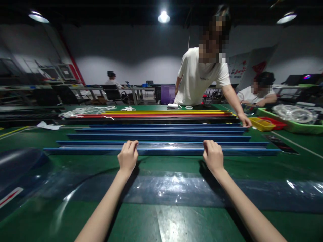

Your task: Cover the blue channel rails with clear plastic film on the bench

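My left hand [128,155] and my right hand [213,155] both grip the near edge of the closest long blue channel [166,150], which lies crosswise on the green table [176,222]. Its inside shines as if lined with clear film. Behind it lie several more blue channels [161,137], then black, red and yellow ones [164,115]. A wide clear plastic sheet [176,188] is spread on the table under my forearms.
A person in a white shirt [199,79] leans over the far side, one hand [244,120] on the far channels' right end. Yellow [262,123], red and green bins [292,126] stand at the right. White cords [88,110] lie far left. Other people sit behind.
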Demonstrator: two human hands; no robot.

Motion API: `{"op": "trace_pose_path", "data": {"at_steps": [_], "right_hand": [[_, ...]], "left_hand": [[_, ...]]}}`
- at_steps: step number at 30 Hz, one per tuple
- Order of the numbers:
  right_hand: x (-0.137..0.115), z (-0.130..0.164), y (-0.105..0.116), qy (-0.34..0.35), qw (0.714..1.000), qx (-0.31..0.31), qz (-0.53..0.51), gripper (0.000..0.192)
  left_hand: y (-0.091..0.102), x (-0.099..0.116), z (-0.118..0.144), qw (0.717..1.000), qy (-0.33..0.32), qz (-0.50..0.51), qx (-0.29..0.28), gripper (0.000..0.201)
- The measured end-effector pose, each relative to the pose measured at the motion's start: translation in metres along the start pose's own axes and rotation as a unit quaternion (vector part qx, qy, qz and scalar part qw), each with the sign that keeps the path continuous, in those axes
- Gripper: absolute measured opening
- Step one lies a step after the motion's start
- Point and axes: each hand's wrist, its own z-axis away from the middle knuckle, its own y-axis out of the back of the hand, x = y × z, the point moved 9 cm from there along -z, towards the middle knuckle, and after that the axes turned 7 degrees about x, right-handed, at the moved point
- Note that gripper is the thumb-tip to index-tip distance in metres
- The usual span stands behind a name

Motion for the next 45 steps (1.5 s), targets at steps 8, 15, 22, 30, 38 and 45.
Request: {"op": "trace_pose_path", "data": {"at_steps": [8, 15, 22, 30, 38, 45], "right_hand": [[-0.001, -0.046, -0.043, 0.017, 0.997, -0.054, 0.043, 0.028], [0.003, -0.034, -0.11, 0.043, 0.984, -0.162, 0.053, 0.031], [0.003, -0.02, -0.135, 0.064, 0.967, -0.246, -0.001, 0.041], [-0.012, -0.017, -0.13, 0.093, 0.945, -0.308, -0.061, 0.063], [-0.032, -0.013, -0.124, 0.171, 0.916, -0.351, -0.093, 0.093], [-0.039, -0.011, -0.126, 0.193, 0.923, -0.328, -0.06, 0.075]], "left_hand": [[-0.028, 0.005, -0.047, 0.996, -0.053, -0.062, -0.037, 0.033], [-0.094, -0.017, -0.051, 0.982, -0.069, -0.082, -0.157, 0.033], [-0.144, -0.062, -0.021, 0.951, 0.054, -0.081, -0.295, 0.05], [-0.128, -0.067, -0.023, 0.953, 0.057, -0.09, -0.284, 0.045], [-0.111, -0.105, -0.019, 0.952, 0.12, -0.097, -0.264, 0.052], [-0.102, -0.098, -0.022, 0.962, 0.114, -0.107, -0.224, 0.044]]}}
